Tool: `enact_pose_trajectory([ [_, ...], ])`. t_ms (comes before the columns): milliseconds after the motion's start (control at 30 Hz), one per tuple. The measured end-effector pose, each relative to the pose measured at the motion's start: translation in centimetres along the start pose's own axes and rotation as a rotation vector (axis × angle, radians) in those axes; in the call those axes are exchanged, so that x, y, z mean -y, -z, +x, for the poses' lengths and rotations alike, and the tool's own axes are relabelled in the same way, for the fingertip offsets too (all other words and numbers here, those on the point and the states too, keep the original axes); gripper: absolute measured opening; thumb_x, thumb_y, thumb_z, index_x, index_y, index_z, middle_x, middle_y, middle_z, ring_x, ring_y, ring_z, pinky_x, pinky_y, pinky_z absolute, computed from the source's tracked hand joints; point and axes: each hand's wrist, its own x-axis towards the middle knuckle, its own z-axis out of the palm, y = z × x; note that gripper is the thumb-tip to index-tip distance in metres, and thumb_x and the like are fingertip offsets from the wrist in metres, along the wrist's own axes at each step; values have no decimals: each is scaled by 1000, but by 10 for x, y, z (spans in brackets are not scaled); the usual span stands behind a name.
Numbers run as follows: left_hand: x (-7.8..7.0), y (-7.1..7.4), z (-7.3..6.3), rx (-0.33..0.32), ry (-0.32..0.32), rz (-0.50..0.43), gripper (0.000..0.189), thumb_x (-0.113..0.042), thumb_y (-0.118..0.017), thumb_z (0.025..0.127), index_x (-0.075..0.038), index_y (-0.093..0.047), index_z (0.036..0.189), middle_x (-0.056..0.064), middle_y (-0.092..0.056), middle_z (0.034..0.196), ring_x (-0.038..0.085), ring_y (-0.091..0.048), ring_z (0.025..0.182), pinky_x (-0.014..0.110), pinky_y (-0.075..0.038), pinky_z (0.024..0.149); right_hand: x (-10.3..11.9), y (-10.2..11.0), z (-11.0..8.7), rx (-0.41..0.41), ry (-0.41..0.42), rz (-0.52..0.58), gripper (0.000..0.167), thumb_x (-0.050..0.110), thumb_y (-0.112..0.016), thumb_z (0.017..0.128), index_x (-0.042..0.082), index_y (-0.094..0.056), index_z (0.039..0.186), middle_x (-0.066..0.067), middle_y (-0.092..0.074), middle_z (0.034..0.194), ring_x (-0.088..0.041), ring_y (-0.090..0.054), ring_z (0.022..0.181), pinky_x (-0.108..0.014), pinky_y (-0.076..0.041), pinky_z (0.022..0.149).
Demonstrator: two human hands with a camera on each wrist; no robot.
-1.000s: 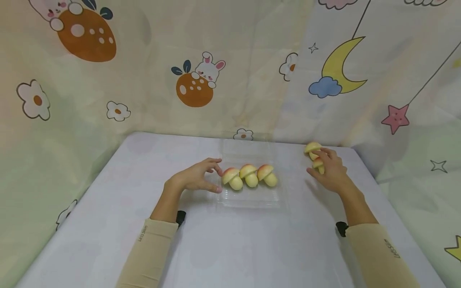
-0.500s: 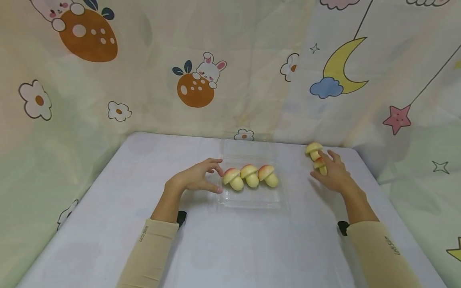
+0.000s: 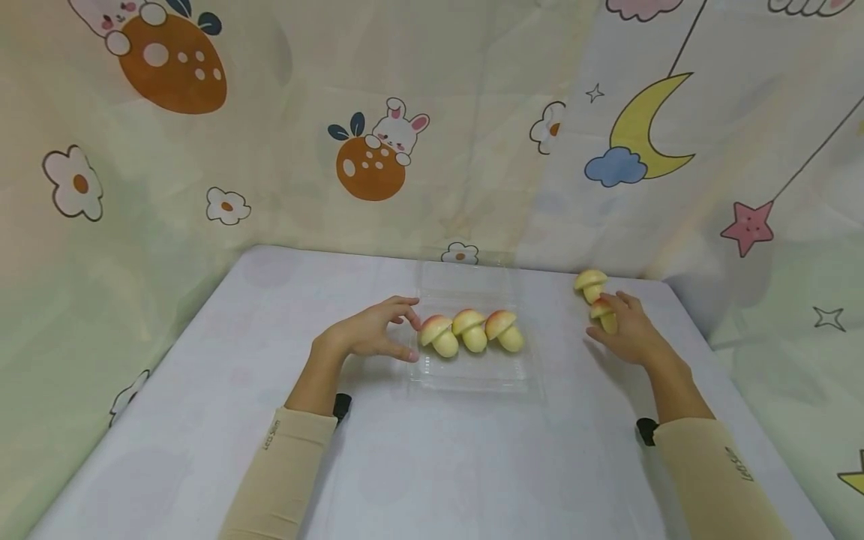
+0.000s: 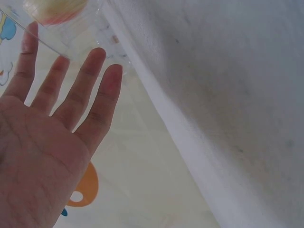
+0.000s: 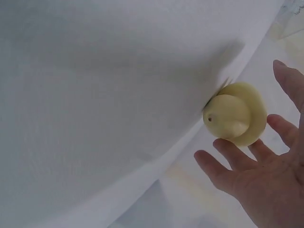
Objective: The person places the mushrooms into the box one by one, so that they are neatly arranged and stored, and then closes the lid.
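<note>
Three mushrooms (image 3: pixel 470 331) lie in a box (image 3: pixel 469 373), the left hand (image 3: pixel 370 330) spread at nine o'clock. At three o'clock, the right hand (image 3: pixel 631 331) is spread by another mushroom (image 3: pixel 605 315).

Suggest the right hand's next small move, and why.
Probably curl the right hand round the nearer loose mushroom: the right wrist view shows its fingers spread beside it without a closed grip, and three other mushrooms already lie in the clear container.
</note>
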Motion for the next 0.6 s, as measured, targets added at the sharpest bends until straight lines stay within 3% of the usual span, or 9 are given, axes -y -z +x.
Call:
enact_pose_trajectory([
  [200, -1, 0, 0, 1, -1, -5, 51, -43, -89, 80, -20, -65, 119, 5, -25, 169, 36, -47, 141, 56, -39, 114, -3, -2, -1, -37, 20, -17, 82, 27, -69, 97, -12, -24, 153, -45, -17, 148, -66, -35, 130, -75, -35, 104],
  [400, 0, 0, 1, 0, 16, -4, 52, -44, -89, 80, -21, -65, 119, 3, -26, 169, 35, -47, 141, 55, -39, 114, -6, -1, -3, -32, 22, 11, 77, 25, -71, 96, -9, -26, 149, -46, -23, 142, -64, -38, 124, -76, -37, 98],
  [600, 1, -1, 2, -3, 14, 6, 51, -45, -88, 80, -21, -65, 119, 2, -26, 169, 34, -47, 141, 54, -40, 114, -10, -2, -3, -54, 46, -12, 69, 26, -69, 98, -7, -31, 145, -43, -38, 130, -54, -47, 109, -64, -43, 84],
])
